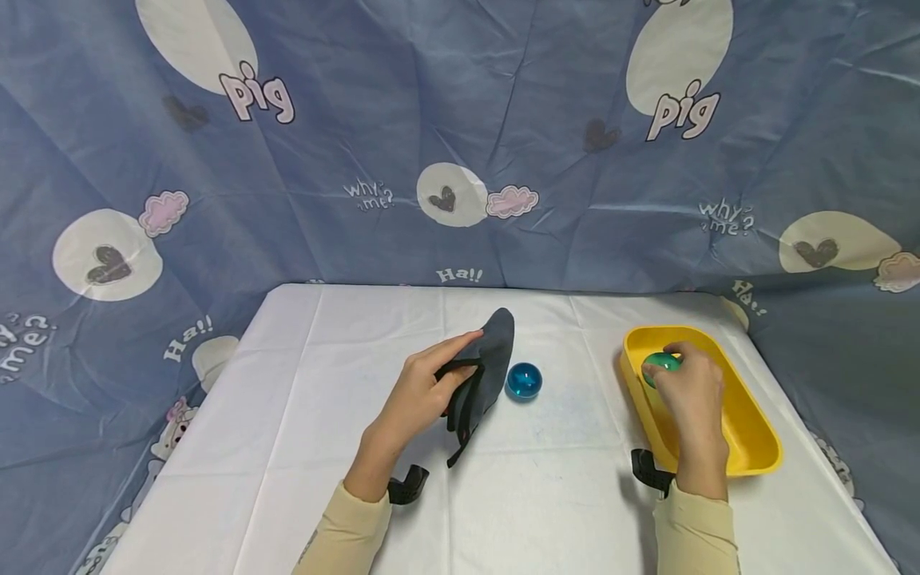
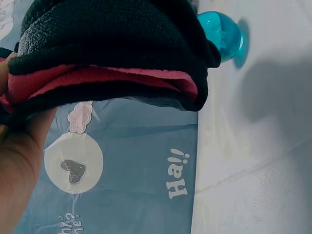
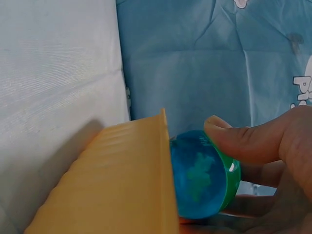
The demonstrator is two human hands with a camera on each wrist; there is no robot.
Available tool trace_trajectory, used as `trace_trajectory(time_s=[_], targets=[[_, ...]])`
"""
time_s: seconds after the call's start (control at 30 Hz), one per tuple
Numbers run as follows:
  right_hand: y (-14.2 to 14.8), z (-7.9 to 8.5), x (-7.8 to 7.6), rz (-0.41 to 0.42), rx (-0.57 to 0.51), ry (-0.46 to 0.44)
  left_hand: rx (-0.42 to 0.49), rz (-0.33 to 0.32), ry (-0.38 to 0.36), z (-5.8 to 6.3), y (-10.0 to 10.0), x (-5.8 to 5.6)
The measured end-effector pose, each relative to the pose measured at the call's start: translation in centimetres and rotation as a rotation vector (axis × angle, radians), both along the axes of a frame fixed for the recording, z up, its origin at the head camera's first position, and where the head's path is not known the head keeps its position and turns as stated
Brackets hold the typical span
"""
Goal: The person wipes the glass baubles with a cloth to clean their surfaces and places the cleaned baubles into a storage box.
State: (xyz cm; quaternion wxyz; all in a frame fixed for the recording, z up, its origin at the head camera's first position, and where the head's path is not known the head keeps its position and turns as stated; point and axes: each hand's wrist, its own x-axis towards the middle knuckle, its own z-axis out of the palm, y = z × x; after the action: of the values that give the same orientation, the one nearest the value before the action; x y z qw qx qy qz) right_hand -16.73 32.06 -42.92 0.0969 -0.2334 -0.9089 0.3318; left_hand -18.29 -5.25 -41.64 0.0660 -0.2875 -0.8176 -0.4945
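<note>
My left hand (image 1: 424,387) grips a soft dark grey fabric piece (image 1: 496,351), fleecy with a pink lining (image 2: 112,80) and a gaping opening; its exact kind is unclear. Just right of that piece, a clear blue ball (image 1: 524,381) rests on the white cloth, partly covered by the fabric in the left wrist view. Over at the right, my right hand (image 1: 691,399) pinches a see-through ball (image 3: 200,175), green on one side and bluish on the other. Thumb and fingers hold it inside the outline of a yellow tray (image 1: 751,447), near the left wall; whether it touches the bottom cannot be told.
A white cloth (image 1: 345,359) covers the table. Behind and at the sides hangs a blue printed curtain (image 1: 359,144). The yellow tray's raised wall (image 3: 122,175) stands beside the right hand. Black wrist mounts (image 1: 408,485) stick out at both cuffs.
</note>
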Motion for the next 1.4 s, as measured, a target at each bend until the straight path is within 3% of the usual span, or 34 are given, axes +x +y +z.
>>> trace_trajectory(time_s=[1.0,1.4], targets=[[0.4,-1.9,-0.4,0.002,-0.023,-0.11,-0.004,0.009,-0.026,0.3,-0.2,0.1],[1.0,-3.1,-0.6,0.019,0.018,-0.134,-0.003,0.008,-0.035,0.3,-0.1,0.1]])
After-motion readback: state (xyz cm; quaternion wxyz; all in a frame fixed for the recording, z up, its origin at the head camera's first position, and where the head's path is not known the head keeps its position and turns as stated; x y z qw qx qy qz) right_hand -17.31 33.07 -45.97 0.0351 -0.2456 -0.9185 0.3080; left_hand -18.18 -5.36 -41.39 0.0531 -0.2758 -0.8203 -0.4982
